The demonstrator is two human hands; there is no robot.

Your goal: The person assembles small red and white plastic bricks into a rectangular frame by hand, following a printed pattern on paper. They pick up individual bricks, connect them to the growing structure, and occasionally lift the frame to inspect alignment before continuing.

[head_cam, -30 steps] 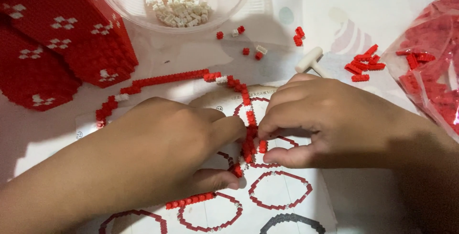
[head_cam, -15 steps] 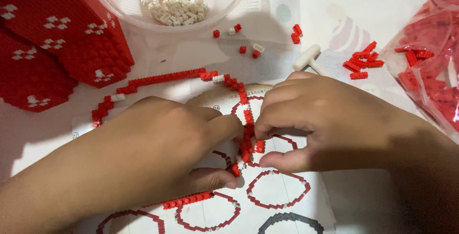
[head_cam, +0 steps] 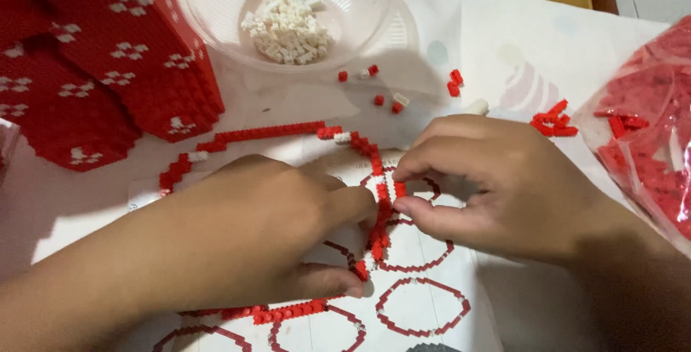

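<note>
Pinching the red brick ring (head_cam: pixel 379 208) as before, both hands' fingers (head_cam: pixel 403 208) stay closed on it.

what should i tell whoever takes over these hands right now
Left hand: fingers steady the red brick ring on the printed pattern sheet.
Right hand: fingers pinch at the ring's right side.
Supplies: white bricks in the clear bowl, loose red bricks and a bag of red bricks at right.
Done: most of the ring's outline is joined.
Left: cannot tell where it remains open.
</note>
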